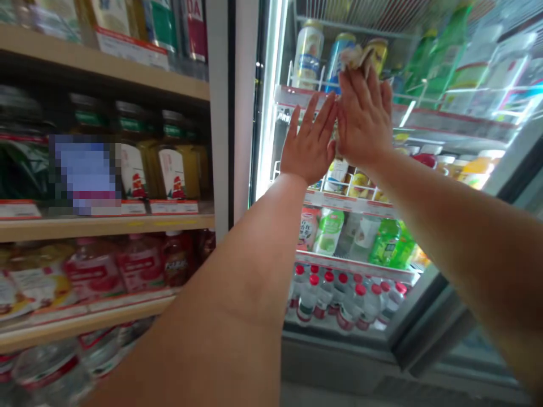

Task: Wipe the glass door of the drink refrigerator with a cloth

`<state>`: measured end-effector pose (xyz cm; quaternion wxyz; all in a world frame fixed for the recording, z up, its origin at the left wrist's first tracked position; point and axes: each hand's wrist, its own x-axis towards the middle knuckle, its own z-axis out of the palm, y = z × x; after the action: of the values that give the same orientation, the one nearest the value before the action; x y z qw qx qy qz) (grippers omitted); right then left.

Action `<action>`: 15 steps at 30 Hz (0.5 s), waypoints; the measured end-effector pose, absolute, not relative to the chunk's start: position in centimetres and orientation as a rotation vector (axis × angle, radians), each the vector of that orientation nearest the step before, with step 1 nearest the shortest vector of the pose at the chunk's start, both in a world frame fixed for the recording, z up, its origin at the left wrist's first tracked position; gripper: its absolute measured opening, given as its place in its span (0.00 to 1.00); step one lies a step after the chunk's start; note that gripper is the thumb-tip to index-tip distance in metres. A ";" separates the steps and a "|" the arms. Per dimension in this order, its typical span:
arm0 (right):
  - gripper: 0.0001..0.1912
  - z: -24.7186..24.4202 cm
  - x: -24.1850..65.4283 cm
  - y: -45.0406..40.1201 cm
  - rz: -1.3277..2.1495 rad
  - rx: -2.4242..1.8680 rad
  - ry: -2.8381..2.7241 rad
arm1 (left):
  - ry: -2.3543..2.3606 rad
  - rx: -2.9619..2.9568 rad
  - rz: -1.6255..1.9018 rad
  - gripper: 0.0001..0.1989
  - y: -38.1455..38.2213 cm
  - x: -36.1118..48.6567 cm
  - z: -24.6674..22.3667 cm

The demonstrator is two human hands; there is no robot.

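Observation:
My left hand (309, 138) reaches up in front of the lit drinks fridge, palm away from me, its fingers stretched and slightly apart with nothing visible in them. Right beside it, my right hand (365, 116) is raised higher, and a crumpled pale cloth (357, 58) shows at its fingertips. The thumb sides of both hands nearly meet, and whether they touch is unclear. Behind the cloth stand a blue can (338, 56) and a yellow can (379, 50) on the upper fridge shelf. Both palms are hidden, so I cannot tell what surface they rest on.
Green bottles (445, 53) stand at upper right in the fridge, and red-capped water bottles (311, 297) fill its bottom. A dark door frame (432, 316) slants at the right. Wooden shelves (102, 226) on the left hold oil bottles (173, 169) and pink drink bottles (95, 271).

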<state>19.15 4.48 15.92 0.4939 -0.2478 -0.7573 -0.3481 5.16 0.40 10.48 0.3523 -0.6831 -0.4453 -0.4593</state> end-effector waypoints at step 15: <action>0.30 14.4 39.7 4.5 -0.994 -0.620 -1.563 | -1.119 -1.701 -1.143 0.37 -0.2 5.2 10.3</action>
<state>39.71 4.50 14.36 0.5596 -0.2631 -0.6631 -0.4218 5.20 -0.19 10.27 0.3924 -0.6701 -0.4406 -0.4504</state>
